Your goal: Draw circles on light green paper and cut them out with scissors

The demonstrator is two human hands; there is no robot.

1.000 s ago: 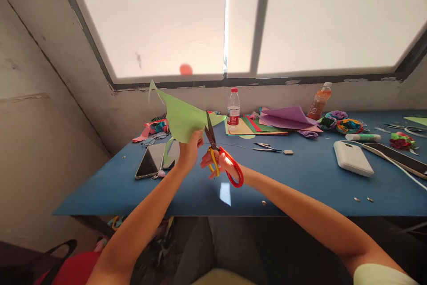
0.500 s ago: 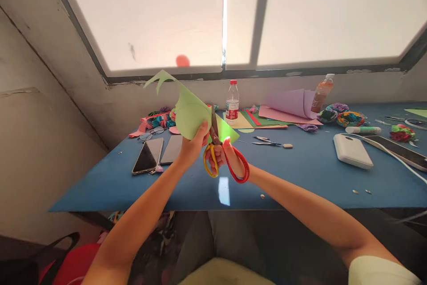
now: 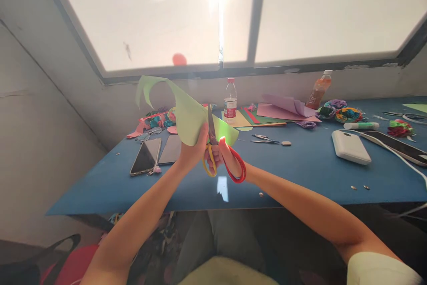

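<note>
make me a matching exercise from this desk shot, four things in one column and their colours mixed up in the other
Things:
1. sheet of paper in the left hand
2. table
3. power bank
4. cap of the water bottle

Colours:
A. white
B. red
C. light green
D. blue

Pairs: 1-C, 2-D, 3-A, 4-B

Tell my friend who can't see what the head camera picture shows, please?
A left hand holds light green paper while the right hand cuts it with red and yellow scissors, above a blue table.
</note>
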